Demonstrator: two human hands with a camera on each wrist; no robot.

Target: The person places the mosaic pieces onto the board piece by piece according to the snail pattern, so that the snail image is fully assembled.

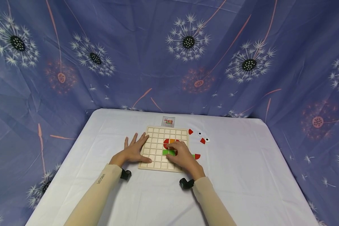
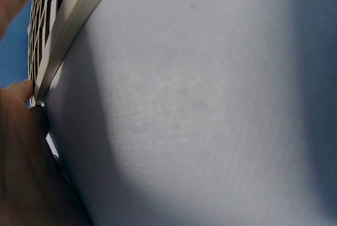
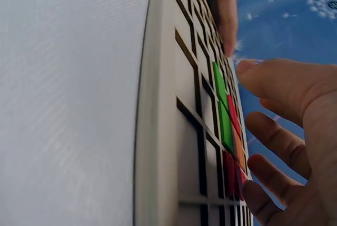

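A wooden grid board [image 1: 153, 153] lies flat, with green tiles [image 1: 169, 152], an orange tile [image 1: 172, 141] and rounded red tiles [image 1: 166, 142] set in its squares. My left hand [image 1: 134, 151] rests with spread fingers on the board's left side, thumb near the lower left corner. Over the tiles is my right hand [image 1: 181, 154], its thumb and fingers gently bent and apart. Nothing shows between them in the right wrist view, where the fingers [image 3: 276, 136] stand close to the green tiles [image 3: 224, 113]. The right hand hides part of the tile pattern in the head view.
A small picture card [image 1: 168, 121] lies beyond the board. To its right are loose red quarter-round pieces [image 1: 190, 131] and two white eye pieces [image 1: 200, 134]. Another red quarter piece [image 1: 197, 156] lies by the right wrist, beside a bit of green. A white cloth [image 1: 243, 175] covers the table.
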